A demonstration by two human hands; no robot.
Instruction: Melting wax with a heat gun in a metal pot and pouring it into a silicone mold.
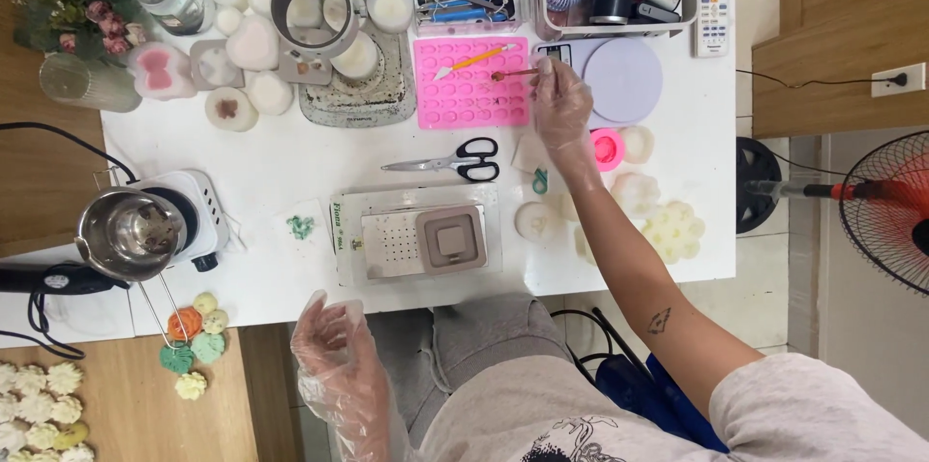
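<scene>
The white tabletop (290, 148) carries the work, and the largest thing in hand on it is the pink silicone mould (471, 82), a flat sheet of small oval cavities lying near the far edge, between a worn square pad and a lilac round disc (624, 80); it looks soft and floppy, light, likely to bend if lifted by one corner — better taken by two opposite edges and kept level. Next in size is the right hand (561, 106), in a thin clear glove, reaching over the mould's right edge; its fingers are pinched narrow around a slim stick tool (513, 74), whose reddish tip rests over the cavities. The stick seems stiff and very light, easily held near its rear end, though the glove may make it slippery. An orange-handled spatula (471, 59) lies loose on the mould. The left hand (334, 346), also gloved, hangs below the tabletop edge — fingers loosely curled, half open, holding nothing.
</scene>
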